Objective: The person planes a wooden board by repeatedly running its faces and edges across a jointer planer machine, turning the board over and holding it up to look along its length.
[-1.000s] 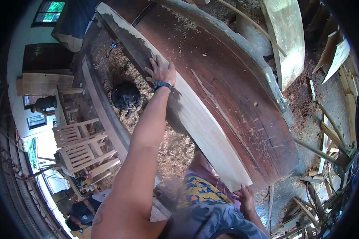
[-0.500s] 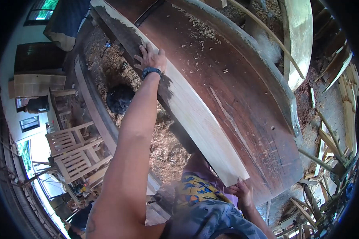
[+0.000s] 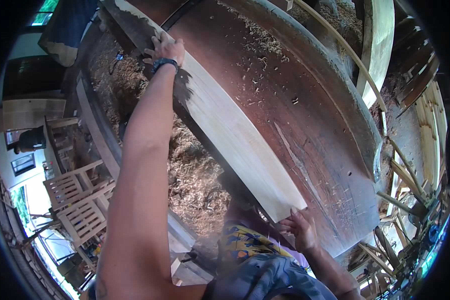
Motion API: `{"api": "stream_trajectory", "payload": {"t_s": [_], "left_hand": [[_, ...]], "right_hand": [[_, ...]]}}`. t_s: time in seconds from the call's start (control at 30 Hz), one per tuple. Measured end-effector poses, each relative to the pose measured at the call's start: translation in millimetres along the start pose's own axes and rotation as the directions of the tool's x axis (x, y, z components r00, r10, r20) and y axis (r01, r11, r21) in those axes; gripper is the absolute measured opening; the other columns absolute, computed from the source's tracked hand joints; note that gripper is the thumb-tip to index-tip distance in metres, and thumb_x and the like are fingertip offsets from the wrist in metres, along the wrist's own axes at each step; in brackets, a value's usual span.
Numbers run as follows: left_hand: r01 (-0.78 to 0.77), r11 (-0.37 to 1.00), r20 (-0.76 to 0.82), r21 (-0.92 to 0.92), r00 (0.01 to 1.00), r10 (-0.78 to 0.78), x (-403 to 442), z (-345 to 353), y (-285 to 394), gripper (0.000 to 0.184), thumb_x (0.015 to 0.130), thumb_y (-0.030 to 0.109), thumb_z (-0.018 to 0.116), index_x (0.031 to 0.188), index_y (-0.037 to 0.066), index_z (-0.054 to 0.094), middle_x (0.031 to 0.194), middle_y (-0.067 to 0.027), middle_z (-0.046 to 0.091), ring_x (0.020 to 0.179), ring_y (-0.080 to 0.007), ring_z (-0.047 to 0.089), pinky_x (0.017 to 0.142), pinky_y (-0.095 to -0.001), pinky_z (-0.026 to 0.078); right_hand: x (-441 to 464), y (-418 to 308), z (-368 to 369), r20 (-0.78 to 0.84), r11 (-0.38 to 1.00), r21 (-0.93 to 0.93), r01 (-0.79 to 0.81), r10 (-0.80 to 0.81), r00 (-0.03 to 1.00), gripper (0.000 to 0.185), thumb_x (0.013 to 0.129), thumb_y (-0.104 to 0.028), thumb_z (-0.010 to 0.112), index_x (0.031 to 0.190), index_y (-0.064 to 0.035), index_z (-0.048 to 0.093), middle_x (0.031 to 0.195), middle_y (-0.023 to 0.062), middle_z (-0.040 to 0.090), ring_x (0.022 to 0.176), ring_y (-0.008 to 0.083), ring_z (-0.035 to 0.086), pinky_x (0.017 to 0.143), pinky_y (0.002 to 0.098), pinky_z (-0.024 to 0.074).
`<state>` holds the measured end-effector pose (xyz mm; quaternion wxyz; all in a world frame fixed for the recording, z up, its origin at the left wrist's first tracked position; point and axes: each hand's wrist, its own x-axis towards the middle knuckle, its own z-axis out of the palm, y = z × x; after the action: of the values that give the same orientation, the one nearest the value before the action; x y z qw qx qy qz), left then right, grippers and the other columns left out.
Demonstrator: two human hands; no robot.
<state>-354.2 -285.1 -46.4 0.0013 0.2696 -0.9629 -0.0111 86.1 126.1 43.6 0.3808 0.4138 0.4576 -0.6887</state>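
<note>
A long plank (image 3: 235,135), pale and freshly surfaced for most of its length and dark and rough toward the far end, lies diagonally along a large reddish-brown timber slab (image 3: 305,115). My left hand (image 3: 166,51), with a dark band on its wrist, rests with spread fingers on the dark far part of the plank. At the near end, my right hand (image 3: 300,229) pinches the plank's corner, thumb on top. The fingers beneath are partly hidden.
Wood shavings (image 3: 195,175) cover the ground left of the plank. Slatted wooden furniture (image 3: 82,200) stands at the left, with a person (image 3: 31,140) farther back. Scrap boards (image 3: 427,130) lie at the right. A thick curved timber edge (image 3: 335,95) borders the slab.
My left hand and the plank's far part appear farther left and slightly higher. The near end has shifted slightly up and left with my right hand. The whole view has also shifted.
</note>
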Motion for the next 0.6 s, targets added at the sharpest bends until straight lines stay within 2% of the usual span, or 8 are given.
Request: {"api": "stream_trajectory", "payload": {"t_s": [0.1,0.3,0.37,0.43,0.47,0.5,0.57,0.6], "left_hand": [[-0.009,1.0,-0.023,-0.023,1.0,0.009,29.8,4.1,-4.1,0.075,0.095,0.054,0.046,0.162,0.026,0.029,0.171,-0.0093,0.02,0.151,-0.0527,0.022,0.121,-0.0699,0.016],[-0.035,0.996,0.023,-0.085,0.999,0.037,86.1,8.8,-10.6,0.078,0.096,0.06,0.049,0.163,0.027,0.026,0.173,-0.0088,0.012,0.152,-0.0532,0.018,0.121,-0.0704,0.014],[-0.265,0.888,0.204,-0.375,0.911,0.358,169.7,48.7,-41.7,0.089,0.093,0.07,0.048,0.159,0.011,0.036,0.16,-0.0206,0.041,0.15,-0.0416,0.034,0.124,-0.0494,0.028],[-0.234,0.809,0.082,-0.539,0.942,0.327,86.7,-0.9,-54.0,0.086,0.094,0.069,0.049,0.151,0.004,0.047,0.146,-0.0251,0.056,0.14,-0.0396,0.048,0.118,-0.0438,0.038],[-0.158,0.804,-0.029,-0.573,0.985,0.173,24.3,-11.4,-65.6,0.083,0.095,0.066,0.05,0.151,0.004,0.048,0.144,-0.026,0.057,0.138,-0.0406,0.05,0.116,-0.0452,0.04],[-0.088,0.788,-0.14,-0.609,0.99,0.002,-36.4,-23.8,-77.2,0.08,0.096,0.064,0.051,0.15,0.005,0.049,0.142,-0.027,0.058,0.136,-0.0417,0.052,0.114,-0.0465,0.041],[0.127,0.605,0.049,-0.786,0.988,-0.144,-149.0,-16.1,-103.0,0.085,0.099,0.06,0.05,0.155,-0.002,0.035,0.148,-0.0329,0.047,0.14,-0.0425,0.047,0.119,-0.0453,0.037],[0.263,0.544,0.156,-0.796,0.959,-0.235,-199.7,7.5,-114.0,0.089,0.101,0.059,0.047,0.156,-0.008,0.028,0.155,-0.0357,0.038,0.144,-0.0436,0.041,0.122,-0.0445,0.034]], "right_hand": [[19.5,0.6,14.8,-0.067,1.0,-0.018,0.017,-0.019,0.998,0.055,0.095,-0.048,0.068,0.107,0.0048,0.059,0.087,0.0191,0.068,0.076,0.0272,0.071,0.067,0.0369,0.0583],[35.0,-25.4,59.8,-0.065,0.996,-0.061,0.07,-0.074,0.995,0.06,0.097,-0.053,0.065,0.102,0.0074,0.061,0.088,0.0236,0.069,0.082,0.0302,0.072,0.072,0.0404,0.0584],[44.9,-10.4,44.8,0.02,0.999,0.026,0.048,-0.049,0.999,0.063,0.097,-0.057,0.062,0.108,0.0058,0.063,0.091,0.0209,0.071,0.086,0.0285,0.072,0.074,0.0404,0.0585],[45.1,-12.8,25.8,0.041,0.991,-0.107,0.076,-0.072,0.997,0.056,0.096,-0.048,0.067,0.112,0.006,0.066,0.094,0.0189,0.072,0.086,0.0302,0.073,0.076,0.0392,0.0588],[39.5,-10.2,15.9,0.051,0.981,-0.178,0.075,-0.067,0.996,0.053,0.096,-0.044,0.069,0.114,0.0061,0.067,0.096,0.0178,0.073,0.085,0.0311,0.073,0.078,0.0387,0.059],[37.4,-5.8,11.2,0.009,0.847,-0.46,0.267,-0.296,0.955,0.05,0.095,-0.042,0.071,0.114,0.0047,0.068,0.097,0.0181,0.073,0.088,0.0311,0.073,0.078,0.0387,0.0587],[36.0,0.4,11.3,0.181,0.257,-0.84,0.477,-0.695,0.695,0.044,0.093,-0.037,0.074,0.114,0.002,0.071,0.1,0.0186,0.074,0.094,0.0309,0.073,0.079,0.0389,0.058],[36.0,-1.2,16.3,0.286,0.096,-0.856,0.507,-0.729,0.621,0.046,0.09,-0.034,0.075,0.12,0.0011,0.068,0.11,0.0208,0.07,0.105,0.0333,0.069,0.087,0.0427,0.0548]]}}
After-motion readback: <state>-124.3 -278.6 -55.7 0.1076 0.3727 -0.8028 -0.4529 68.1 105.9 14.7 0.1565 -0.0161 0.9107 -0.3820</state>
